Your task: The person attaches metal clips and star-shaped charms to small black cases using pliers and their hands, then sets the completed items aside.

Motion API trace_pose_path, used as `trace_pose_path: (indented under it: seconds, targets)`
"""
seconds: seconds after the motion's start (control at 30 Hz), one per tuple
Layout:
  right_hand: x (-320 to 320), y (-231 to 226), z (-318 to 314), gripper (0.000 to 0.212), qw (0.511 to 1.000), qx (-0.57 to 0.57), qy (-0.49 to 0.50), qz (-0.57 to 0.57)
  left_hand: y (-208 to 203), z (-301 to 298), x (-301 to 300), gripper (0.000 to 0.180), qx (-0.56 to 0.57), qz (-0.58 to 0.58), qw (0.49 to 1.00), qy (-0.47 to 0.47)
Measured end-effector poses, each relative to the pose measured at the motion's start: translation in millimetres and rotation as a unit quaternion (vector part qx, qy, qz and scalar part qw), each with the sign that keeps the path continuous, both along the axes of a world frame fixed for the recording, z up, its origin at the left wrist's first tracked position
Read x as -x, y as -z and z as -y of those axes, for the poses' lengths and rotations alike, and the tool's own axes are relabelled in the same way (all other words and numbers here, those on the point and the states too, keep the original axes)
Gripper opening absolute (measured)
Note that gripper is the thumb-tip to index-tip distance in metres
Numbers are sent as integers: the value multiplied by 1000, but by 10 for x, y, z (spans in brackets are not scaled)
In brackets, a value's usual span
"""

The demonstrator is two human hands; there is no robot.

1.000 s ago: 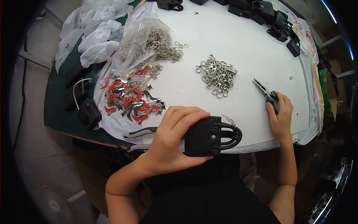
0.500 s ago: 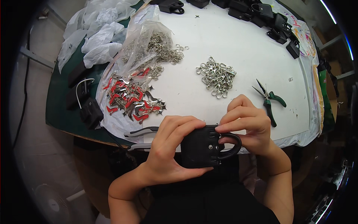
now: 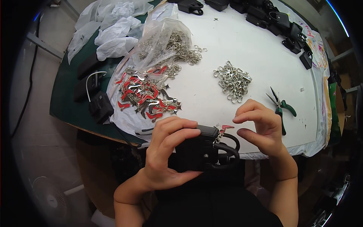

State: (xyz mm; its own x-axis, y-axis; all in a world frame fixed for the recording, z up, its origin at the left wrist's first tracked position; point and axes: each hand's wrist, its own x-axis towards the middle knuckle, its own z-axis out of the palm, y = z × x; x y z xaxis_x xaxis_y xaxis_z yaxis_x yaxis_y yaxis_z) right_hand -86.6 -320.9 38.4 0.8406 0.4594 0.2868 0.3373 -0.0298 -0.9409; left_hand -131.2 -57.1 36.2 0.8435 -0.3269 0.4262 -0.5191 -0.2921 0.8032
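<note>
My left hand (image 3: pixel 168 151) grips a small black bag (image 3: pixel 198 155) with looped black handles, held at the near edge of the white table (image 3: pixel 257 56). A red and silver charm (image 3: pixel 226 128) on a metal clasp sits at the bag's top by the handles. My right hand (image 3: pixel 262 130) hovers just right of the charm. Its fingers are curled and apart, and they hold nothing.
Green-handled pliers (image 3: pixel 281 109) lie right of my right hand. A pile of metal clasps (image 3: pixel 232 81), a pile of red and silver charms (image 3: pixel 147 96) and a clear bag of chain rings (image 3: pixel 170 45) lie further in. Black bags (image 3: pixel 272 17) line the far edge. A fan (image 3: pixel 49 196) stands on the floor.
My right hand left the pliers, came to the bag's handles, and has now lifted its fingers off them. The charm now shows at the bag's top.
</note>
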Motion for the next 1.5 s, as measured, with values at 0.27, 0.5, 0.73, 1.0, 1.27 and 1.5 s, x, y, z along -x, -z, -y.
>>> trace_pose_path:
  seconds: [0.27, 0.5, 0.73, 1.0, 1.27, 1.5]
  targets:
    - [-32, -35, -55, 24, 1000, -3, -9, -5, 236, -224, 154, 73, 157, -62, 985, 31]
    - [-272, 89, 9, 14, 988, 104, 110, 0, 376, -854, 435, 85, 284, -133, 949, -24]
    - [-907, 365, -28, 11, 942, 273, 165, 100, 533, -2478, 1403, 95, 254, -320, 897, -171]
    - [-1359, 277, -282, 17, 865, 471, 119, 125, 1202, -3162, 2291, 101, 175, -410, 804, -394]
    - [-1357, 392, -289, 21, 899, 425, 22, 102, 516, -2139, 857, 27, 16, 12, 866, -500]
    - [-1037, 220, -84, 21, 953, 296, 62, 35, -46, -131, -819, 30, -86, -28, 996, -27]
